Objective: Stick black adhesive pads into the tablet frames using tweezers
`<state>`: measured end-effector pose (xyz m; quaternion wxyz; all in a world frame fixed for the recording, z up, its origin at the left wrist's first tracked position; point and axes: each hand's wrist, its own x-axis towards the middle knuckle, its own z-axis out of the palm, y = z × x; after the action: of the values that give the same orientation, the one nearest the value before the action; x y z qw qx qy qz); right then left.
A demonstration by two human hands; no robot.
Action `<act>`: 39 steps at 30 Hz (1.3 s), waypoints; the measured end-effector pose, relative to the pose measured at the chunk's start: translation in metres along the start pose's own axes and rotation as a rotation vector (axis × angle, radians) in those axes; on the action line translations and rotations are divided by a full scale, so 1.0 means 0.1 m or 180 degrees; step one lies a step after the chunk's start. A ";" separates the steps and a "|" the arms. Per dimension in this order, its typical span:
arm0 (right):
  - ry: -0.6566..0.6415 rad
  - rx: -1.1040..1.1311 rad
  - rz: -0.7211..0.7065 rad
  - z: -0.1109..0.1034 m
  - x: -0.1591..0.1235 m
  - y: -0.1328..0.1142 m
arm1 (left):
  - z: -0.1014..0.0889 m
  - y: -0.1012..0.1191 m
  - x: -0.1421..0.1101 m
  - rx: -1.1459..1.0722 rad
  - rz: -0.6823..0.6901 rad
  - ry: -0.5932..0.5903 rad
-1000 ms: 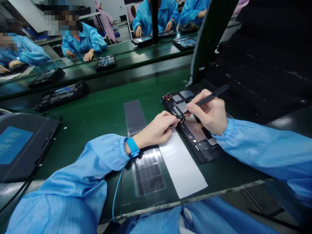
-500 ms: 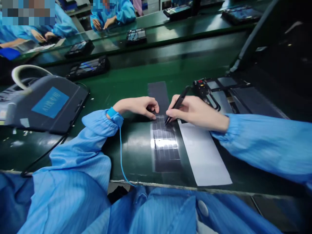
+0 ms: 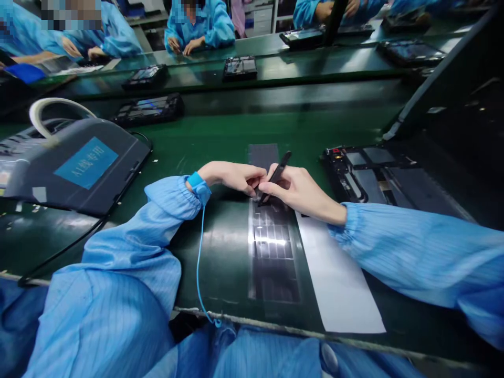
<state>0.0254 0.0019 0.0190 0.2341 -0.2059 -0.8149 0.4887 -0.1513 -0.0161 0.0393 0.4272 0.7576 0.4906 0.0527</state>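
A dark strip (image 3: 275, 273) of sticker sheet, its shiny film marked off in small rectangles, lies lengthwise in front of me on the green bench. My right hand (image 3: 301, 191) grips slim black tweezers (image 3: 280, 168) like a pen, their tip down at the strip's upper part. Close against it, my left hand (image 3: 240, 177) rests over the strip with fingers curled together near the tip. What those fingertips pinch, if anything, is too small to make out. A blue wrist strap (image 3: 199, 186) with a cord is on my left wrist.
White paper (image 3: 342, 278) lies right of the strip, under my right sleeve. An opened device (image 3: 366, 173) with dark inner parts sits beyond it. At left stands a grey machine (image 3: 74, 163) with a blue label. Co-workers (image 3: 199, 26) sit across the line, where more devices (image 3: 240, 68) lie.
My two hands have come together, the left fingers now beside the tweezers' tip. The left fingers have closed up. The whole view has shifted slightly.
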 end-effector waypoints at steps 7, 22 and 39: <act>0.0123 0.0012 -0.0006 -0.03 -0.01 0.04 | 0.00 0.02 0.00 0.0037 -0.0169 -0.0323; 0.1222 -0.0575 0.0098 -1.05 -0.35 -0.42 | 0.02 0.19 -0.01 0.0702 -0.0405 0.0494; 0.0498 -0.0071 0.0940 -1.11 -0.49 0.26 | 0.95 0.58 0.54 0.1029 0.1437 0.1859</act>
<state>0.1325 0.0632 0.0328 0.2202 -0.3634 -0.7604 0.4912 -0.0354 -0.0387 0.0019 0.1228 0.8569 0.4146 0.2805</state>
